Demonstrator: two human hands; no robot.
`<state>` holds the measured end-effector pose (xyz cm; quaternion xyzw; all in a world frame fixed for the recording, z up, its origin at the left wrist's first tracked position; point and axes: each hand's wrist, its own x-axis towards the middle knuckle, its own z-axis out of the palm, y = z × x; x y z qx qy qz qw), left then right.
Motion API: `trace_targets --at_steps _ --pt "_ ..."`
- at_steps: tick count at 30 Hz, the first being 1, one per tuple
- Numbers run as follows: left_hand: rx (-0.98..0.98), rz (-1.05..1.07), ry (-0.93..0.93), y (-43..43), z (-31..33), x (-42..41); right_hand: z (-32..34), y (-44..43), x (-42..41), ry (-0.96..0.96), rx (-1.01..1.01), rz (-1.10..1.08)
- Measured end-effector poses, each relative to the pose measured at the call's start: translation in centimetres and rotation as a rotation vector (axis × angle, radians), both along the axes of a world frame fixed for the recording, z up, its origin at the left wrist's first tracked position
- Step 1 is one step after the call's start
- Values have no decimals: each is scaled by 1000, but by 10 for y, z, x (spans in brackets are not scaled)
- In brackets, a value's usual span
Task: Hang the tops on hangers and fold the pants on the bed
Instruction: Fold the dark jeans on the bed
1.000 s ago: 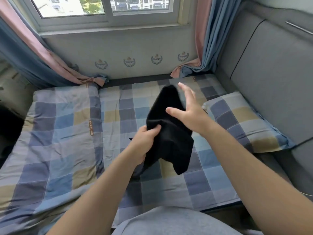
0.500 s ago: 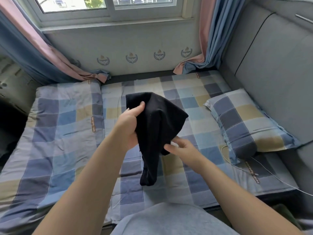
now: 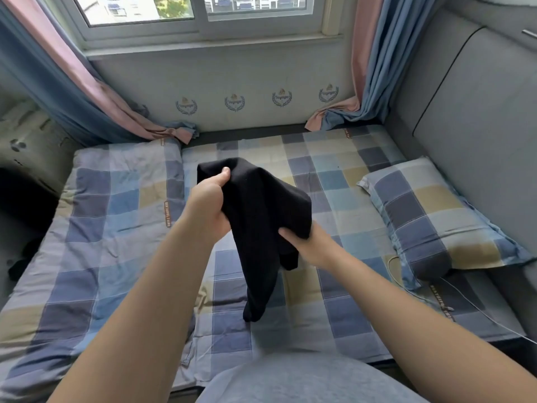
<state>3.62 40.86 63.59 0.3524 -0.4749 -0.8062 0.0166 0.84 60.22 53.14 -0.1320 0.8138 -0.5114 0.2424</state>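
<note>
1. Black garment (image 3: 261,205) is held up over the bed (image 3: 328,315), which is easily the biggest thing here. The bed is covered in a checked sheet of blue, grey and yellow squares.
2. A grey padded panel (image 3: 479,112) is seen along the right side of the bed.
3. A window (image 3: 203,13) is set in the far wall, with a pink-and-blue curtain bunched at the left (image 3: 58,82) and another at the right (image 3: 377,59). Both are trailing onto the far edge of the bed.
4. A quilt (image 3: 96,228) in the same check is spread over the left half of the bed.
5. A matching pillow (image 3: 430,216) is laid on the right, just beside the padded panel.
6. The black garment is bunched up in the air between the two hands, roughly mid-bed. One end is hung down toward the sheet. Whether it touches can't be told, and neither can whether it's a top or pants.
7. The left hand (image 3: 207,205) is closed round the garment's upper left edge, thumb pressed on top of the fabric.
8. The right hand (image 3: 308,242) is clamped on a lower fold at the right, fingers tucked under the cloth.
9. A thin white cable (image 3: 476,303) is trailed across the sheet near the pillow.
</note>
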Motion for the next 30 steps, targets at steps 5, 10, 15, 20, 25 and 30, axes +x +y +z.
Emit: trace_targets --at_steps 5,10,15,20,25,30 --pt "107 -76 142 -19 -17 8 17 4 -6 -53 -124 -134" --pt "17 -328 222 -3 -52 32 54 -4 -13 -95 -344 -275" --pt "-238 -621 179 28 -91 53 86 -13 -42 -221 -544 -522" --pt "-489 -790 55 46 -113 53 82 -7 -58 -407 -683 -559" --pt "-230 -435 48 37 -101 34 49 7 -51 -360 -532 -237" --pt "1 -293 176 30 -62 21 2 20 -14 -388 -251 -19"
